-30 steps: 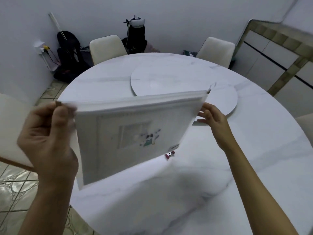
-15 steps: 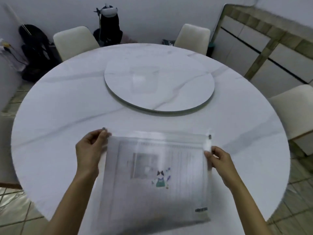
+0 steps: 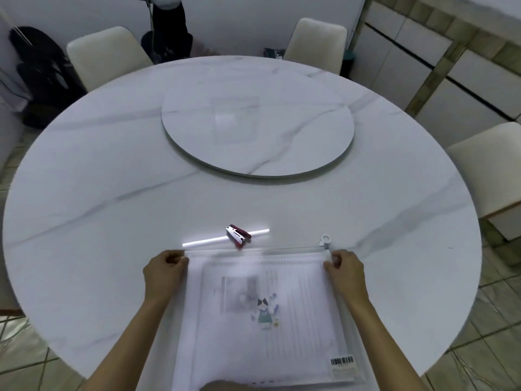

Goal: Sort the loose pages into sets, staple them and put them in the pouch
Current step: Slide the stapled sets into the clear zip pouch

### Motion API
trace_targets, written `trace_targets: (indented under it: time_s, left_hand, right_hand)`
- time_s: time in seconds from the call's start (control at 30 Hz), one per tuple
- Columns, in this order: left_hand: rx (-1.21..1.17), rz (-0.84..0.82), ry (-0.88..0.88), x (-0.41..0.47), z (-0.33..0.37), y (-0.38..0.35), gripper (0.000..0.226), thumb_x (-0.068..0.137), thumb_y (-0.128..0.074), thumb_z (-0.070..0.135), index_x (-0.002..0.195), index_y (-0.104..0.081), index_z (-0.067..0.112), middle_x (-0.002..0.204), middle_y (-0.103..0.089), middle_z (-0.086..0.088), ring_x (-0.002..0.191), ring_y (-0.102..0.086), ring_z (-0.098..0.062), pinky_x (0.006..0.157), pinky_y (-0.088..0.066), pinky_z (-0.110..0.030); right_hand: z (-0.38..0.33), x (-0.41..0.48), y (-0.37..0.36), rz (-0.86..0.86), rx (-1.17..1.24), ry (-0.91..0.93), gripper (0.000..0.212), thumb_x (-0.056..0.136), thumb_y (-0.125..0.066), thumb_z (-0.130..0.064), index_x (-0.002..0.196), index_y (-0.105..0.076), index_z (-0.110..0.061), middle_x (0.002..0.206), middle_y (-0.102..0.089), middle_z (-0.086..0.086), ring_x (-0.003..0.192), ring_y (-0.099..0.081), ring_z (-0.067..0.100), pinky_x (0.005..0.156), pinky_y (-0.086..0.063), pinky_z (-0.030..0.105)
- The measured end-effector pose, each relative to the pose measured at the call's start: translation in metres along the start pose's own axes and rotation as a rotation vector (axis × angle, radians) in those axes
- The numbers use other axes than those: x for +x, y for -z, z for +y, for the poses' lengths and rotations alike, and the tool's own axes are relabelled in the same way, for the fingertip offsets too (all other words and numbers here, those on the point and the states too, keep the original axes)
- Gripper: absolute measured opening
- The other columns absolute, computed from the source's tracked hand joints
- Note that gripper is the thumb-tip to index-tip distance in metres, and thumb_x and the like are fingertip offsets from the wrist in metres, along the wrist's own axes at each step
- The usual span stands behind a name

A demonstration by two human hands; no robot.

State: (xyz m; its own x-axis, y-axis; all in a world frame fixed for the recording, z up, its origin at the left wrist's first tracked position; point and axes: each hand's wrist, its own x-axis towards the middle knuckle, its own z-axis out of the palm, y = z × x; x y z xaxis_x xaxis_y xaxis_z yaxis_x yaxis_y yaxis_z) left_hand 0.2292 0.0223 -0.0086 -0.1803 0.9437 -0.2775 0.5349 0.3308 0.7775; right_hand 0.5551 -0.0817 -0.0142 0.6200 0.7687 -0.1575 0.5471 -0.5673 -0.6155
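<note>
The pouch (image 3: pixel 194 320) lay flat on the worktop (image 3: pixel 112 193), pages (image 3: pixel 296 300) inside (zip pull (image 3: pixel 324 240) at right), left grip (image 3: pixel 163 270) and right grip (image 3: pixel 345 270) each pinching a top corner. A gentle release seemed best, lest it skid toward the stapler (image 3: pixel 238 235).

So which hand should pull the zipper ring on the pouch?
Probably the right hand: the zipper ring sits just above it at the top right corner of the pouch, while the left hand pinches the opposite corner.
</note>
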Motion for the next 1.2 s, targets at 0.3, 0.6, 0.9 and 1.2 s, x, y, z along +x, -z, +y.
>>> trace_targets:
  time_s: [0.3,0.6,0.9,1.2]
  left_hand:
    - [-0.059,-0.057,0.076,0.016,0.000,0.000,0.022,0.078,-0.071,0.012,0.100,-0.070,0.007,0.089,-0.069,-0.010,0.083,-0.063,-0.026,0.087,-0.053,-0.041]
    - [-0.121,-0.070,0.090,0.019,-0.001,0.000,0.020,0.080,-0.071,0.012,0.099,-0.069,0.010,0.087,-0.066,-0.005,0.077,-0.061,-0.017,0.082,-0.053,-0.035]
    - [-0.132,-0.001,0.043,0.041,0.008,0.000,0.019,0.079,-0.069,0.012,0.097,-0.070,0.011,0.086,-0.068,-0.004,0.085,-0.064,-0.023,0.092,-0.050,-0.040]
    - [-0.090,0.033,-0.060,0.073,0.028,-0.011,0.021,0.082,-0.064,0.010,0.103,-0.068,0.008,0.100,-0.069,-0.009,0.093,-0.061,-0.018,0.083,-0.039,-0.019]
  right_hand:
    - [-0.105,0.015,-0.063,-0.200,0.091,0.328,0.034,0.090,-0.058,-0.014,0.121,-0.055,-0.001,0.118,-0.052,0.013,0.109,-0.052,0.024,0.094,-0.038,0.027]
    - [-0.127,0.006,-0.114,-0.238,-0.092,0.521,0.028,0.088,-0.057,-0.016,0.113,-0.055,-0.003,0.111,-0.050,0.010,0.106,-0.045,0.024,0.080,-0.038,0.027]
    - [-0.134,0.013,-0.092,-0.206,0.027,0.559,0.032,0.084,-0.062,-0.010,0.116,-0.058,-0.007,0.110,-0.055,0.007,0.104,-0.048,0.018,0.078,-0.031,0.013]
    - [-0.102,-0.020,-0.072,-0.262,0.093,0.512,0.034,0.083,-0.065,-0.014,0.117,-0.060,-0.010,0.106,-0.054,-0.004,0.100,-0.049,0.007,0.084,-0.033,0.004]
